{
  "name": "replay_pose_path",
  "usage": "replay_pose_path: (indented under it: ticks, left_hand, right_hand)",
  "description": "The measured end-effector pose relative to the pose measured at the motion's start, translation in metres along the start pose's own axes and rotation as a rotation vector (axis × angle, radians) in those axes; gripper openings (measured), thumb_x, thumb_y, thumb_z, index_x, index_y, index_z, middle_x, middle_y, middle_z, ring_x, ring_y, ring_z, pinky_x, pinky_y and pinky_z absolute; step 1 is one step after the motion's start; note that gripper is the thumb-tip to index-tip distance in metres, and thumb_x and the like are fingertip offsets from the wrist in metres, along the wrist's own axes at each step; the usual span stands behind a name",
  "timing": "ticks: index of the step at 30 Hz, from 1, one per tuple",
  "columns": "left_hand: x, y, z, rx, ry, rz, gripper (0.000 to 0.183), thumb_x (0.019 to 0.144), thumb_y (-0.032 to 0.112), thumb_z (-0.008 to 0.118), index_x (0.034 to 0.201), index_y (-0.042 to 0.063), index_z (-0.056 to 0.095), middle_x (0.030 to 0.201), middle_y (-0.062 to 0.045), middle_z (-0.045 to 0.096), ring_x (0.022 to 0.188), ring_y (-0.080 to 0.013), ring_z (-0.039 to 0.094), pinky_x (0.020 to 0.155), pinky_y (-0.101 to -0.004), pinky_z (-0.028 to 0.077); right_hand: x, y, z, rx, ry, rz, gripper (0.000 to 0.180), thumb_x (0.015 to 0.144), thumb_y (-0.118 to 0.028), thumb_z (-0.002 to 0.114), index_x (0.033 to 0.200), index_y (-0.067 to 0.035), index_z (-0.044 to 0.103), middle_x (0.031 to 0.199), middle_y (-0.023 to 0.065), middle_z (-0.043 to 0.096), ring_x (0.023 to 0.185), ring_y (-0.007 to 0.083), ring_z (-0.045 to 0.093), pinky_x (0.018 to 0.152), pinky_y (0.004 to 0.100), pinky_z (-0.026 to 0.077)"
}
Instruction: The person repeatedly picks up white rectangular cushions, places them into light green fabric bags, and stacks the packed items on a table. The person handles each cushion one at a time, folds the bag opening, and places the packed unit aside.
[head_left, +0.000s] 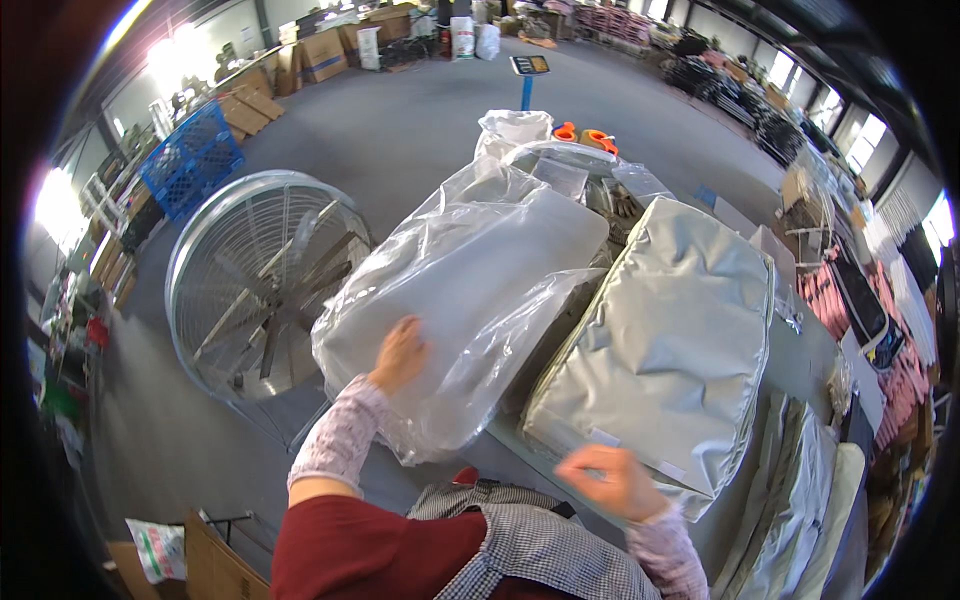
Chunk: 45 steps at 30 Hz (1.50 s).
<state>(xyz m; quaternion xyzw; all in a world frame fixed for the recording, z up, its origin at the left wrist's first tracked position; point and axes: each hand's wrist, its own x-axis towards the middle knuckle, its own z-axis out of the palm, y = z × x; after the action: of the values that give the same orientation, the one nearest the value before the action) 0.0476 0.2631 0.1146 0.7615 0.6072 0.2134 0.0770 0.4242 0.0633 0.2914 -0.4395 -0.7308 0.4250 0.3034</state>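
Note:
My left hand (403, 354) lies over a clear plastic bag (457, 300) with flat, pale sheets or smaller bags inside; its fingertips are partly turned from view and I see no grip on the film. To the right is a stack of silver-grey fabric covers (667, 322), creased, with piped edges and two small pale patches at the near end. My right hand (604, 480) is blurred, fingers curled, by the near left corner of that stack. Whether it pinches anything or touches the fabric cannot be made out.
A large drum fan (270, 292) stands left of the table (814, 352). Orange tape dispensers (585, 137) and a glove (621, 201) are at the table's far end. More folded grey fabric (787, 495) lies at right. A cardboard box (217, 562) is low at left.

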Motion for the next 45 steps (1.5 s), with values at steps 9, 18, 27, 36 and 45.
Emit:
replay_pose_path:
  ticks: [9, 18, 27, 36, 45]
  left_hand:
    - [0.042, -0.148, -0.054, 0.108, -0.163, -0.644, 0.064, 0.092, 0.045, 0.063, 0.137, 0.001, 0.053, 0.136, -0.021, 0.058, 0.127, -0.0397, 0.053, 0.108, -0.0435, 0.041]
    - [-0.01, -0.288, -0.031, -1.16, 0.051, -0.828, 0.062, 0.105, 0.047, 0.045, 0.143, -0.001, 0.049, 0.147, -0.012, 0.052, 0.133, -0.0229, 0.05, 0.11, -0.0312, 0.036]
    - [-0.083, -0.324, 0.063, -1.561, 0.208, -1.179, 0.065, 0.102, 0.057, 0.042, 0.12, 0.0, 0.068, 0.112, -0.011, 0.071, 0.105, -0.023, 0.065, 0.094, -0.0358, 0.049]
    - [0.004, -0.159, -0.062, -0.181, -0.002, -0.191, 0.046, 0.093, 0.041, 0.066, 0.107, -0.003, 0.069, 0.125, -0.021, 0.062, 0.116, -0.0344, 0.059, 0.1, -0.0408, 0.045]
    - [0.043, -0.166, -0.066, 0.105, -0.26, -0.437, 0.099, 0.085, 0.074, 0.056, 0.15, 0.002, 0.038, 0.155, -0.028, 0.034, 0.146, -0.0397, 0.03, 0.118, -0.0455, 0.028]
  right_hand:
    - [0.154, 0.075, 0.205, -0.772, -0.333, -0.256, 0.057, 0.096, -0.046, 0.057, 0.149, -0.027, 0.047, 0.16, 0.0121, 0.03, 0.139, 0.0304, 0.039, 0.107, 0.0437, 0.037]
    - [0.056, 0.131, 0.196, -0.22, -0.243, 0.849, 0.066, 0.091, -0.041, 0.063, 0.142, -0.001, 0.049, 0.136, 0.0232, 0.057, 0.12, 0.0393, 0.059, 0.096, 0.0461, 0.051]
    - [0.037, 0.151, 0.192, 0.367, 0.159, 0.89, 0.054, 0.088, -0.014, 0.064, 0.14, -0.003, 0.052, 0.135, 0.0174, 0.06, 0.121, 0.0276, 0.059, 0.1, 0.0373, 0.047]
    - [0.122, 0.063, 0.189, 0.891, 0.172, 0.916, 0.057, 0.086, -0.005, 0.062, 0.141, 0.0, 0.046, 0.128, 0.0096, 0.058, 0.118, 0.0197, 0.052, 0.104, 0.033, 0.039]
    - [0.172, -0.001, 0.164, 1.232, 0.319, 0.732, 0.042, 0.095, -0.031, 0.068, 0.116, 0.004, 0.056, 0.109, 0.0102, 0.066, 0.103, 0.017, 0.064, 0.086, 0.0299, 0.049]
